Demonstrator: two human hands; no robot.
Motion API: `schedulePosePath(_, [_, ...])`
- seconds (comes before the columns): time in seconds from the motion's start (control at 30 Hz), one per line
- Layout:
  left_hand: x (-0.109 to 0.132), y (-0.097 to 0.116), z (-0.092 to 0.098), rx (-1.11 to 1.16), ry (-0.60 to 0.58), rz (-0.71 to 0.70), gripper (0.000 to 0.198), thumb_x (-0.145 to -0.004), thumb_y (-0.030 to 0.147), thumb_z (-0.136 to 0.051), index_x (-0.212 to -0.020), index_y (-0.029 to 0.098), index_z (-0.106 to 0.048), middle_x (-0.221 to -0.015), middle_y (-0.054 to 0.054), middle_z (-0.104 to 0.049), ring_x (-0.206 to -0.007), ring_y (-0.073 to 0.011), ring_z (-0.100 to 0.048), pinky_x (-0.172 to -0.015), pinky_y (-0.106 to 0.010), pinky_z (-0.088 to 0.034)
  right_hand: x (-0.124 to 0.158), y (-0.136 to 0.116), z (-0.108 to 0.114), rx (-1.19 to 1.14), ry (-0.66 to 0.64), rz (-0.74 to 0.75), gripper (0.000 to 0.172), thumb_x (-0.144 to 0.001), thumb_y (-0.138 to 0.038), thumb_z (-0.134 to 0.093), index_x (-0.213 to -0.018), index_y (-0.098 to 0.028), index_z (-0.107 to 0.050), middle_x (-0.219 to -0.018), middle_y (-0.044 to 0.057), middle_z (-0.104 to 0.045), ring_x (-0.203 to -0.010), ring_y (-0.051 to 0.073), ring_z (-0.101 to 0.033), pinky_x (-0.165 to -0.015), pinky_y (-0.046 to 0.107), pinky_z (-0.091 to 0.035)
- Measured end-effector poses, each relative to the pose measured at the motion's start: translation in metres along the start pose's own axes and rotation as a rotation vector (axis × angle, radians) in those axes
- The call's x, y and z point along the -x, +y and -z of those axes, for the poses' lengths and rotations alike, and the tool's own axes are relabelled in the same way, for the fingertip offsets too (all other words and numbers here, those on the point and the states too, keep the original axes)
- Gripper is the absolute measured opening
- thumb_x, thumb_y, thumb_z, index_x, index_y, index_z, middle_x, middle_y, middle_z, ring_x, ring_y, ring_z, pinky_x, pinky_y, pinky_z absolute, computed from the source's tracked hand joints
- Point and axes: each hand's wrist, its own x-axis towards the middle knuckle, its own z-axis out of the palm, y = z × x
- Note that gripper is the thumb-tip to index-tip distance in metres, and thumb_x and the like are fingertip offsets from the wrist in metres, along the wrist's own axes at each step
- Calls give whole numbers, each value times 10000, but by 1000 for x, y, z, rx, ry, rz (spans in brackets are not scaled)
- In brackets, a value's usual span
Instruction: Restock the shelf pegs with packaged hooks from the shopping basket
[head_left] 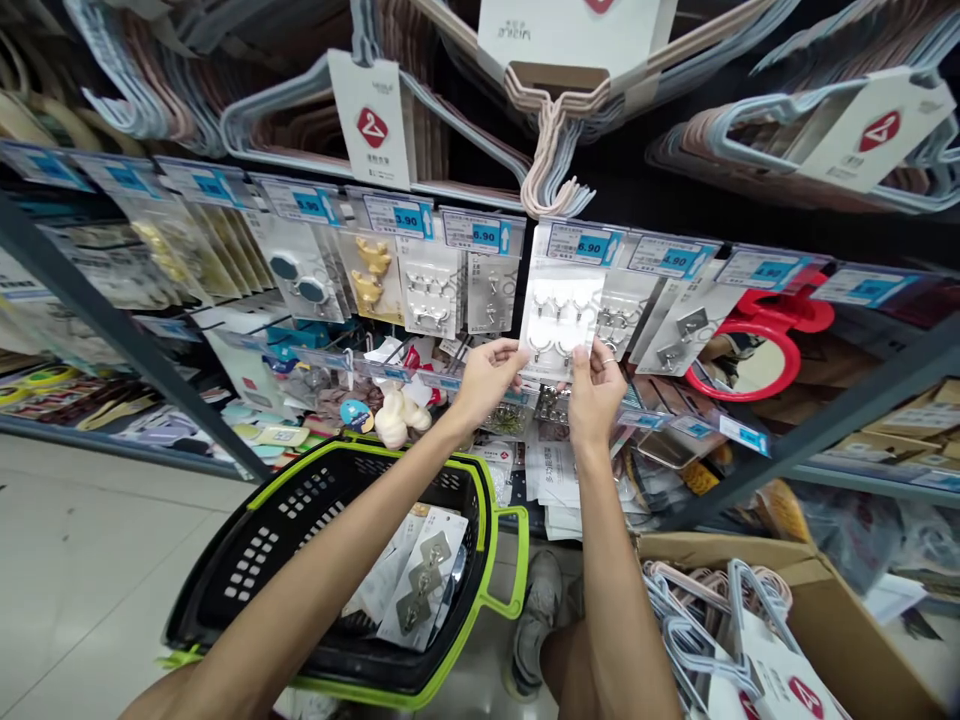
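A clear-fronted pack of metal hooks [561, 305] on white card hangs below a 6.90 price label, held upright between my hands. My left hand [491, 375] pinches its lower left edge. At the lower right corner, my right hand [596, 390] grips it with thumb and fingers. Close beside it hang another hook pack [491, 290] on the left and a further hook pack [621, 315] on the right. Beneath my left forearm stands a black basket with a green rim [491, 520], holding several carded packs, among them one with square metal hooks [426, 582].
Bundles of clothes hangers [300, 110] fill the shelf above. A red-framed mirror [750, 360] hangs at the right. On the floor at lower right, a cardboard box [847, 620] holds more hangers. A shoe [536, 620] shows between basket and box.
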Motion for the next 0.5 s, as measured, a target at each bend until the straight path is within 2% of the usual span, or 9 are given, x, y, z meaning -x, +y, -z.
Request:
schedulePosePath(0.17, [9, -3, 4, -74, -11, 4, 191, -819, 303, -716, -887, 127, -687, -714, 1, -632, -530, -90, -568, -471, -201, -493, 10, 9, -7, 19, 67, -83, 626, -881, -543, -628, -1335, -112, -638, -1139, 121, -718, -725, 138, -606, -528, 238, -540])
schedulePosePath(0.3, [11, -5, 7, -81, -32, 4, 209, -811, 315, -719, -903, 129, -695, -732, 0, -643, -538, -92, -581, -480, -203, -509, 15, 13, -8, 25, 115, -94, 622, -877, -530, -634, -1340, -114, -636, -1167, 124, -718, -752, 143, -614, -516, 227, -519])
schedulePosePath(0.5, [6, 5, -6, -19, -94, 20, 178, -795, 299, -730, -835, 131, -688, -694, 2, -637, -509, -92, -567, -460, -202, -491, 7, 3, -3, 17, 205, -63, 601, -871, -526, -656, -1299, -105, -644, -1102, 121, -721, -756, 140, -627, -484, 197, -481])
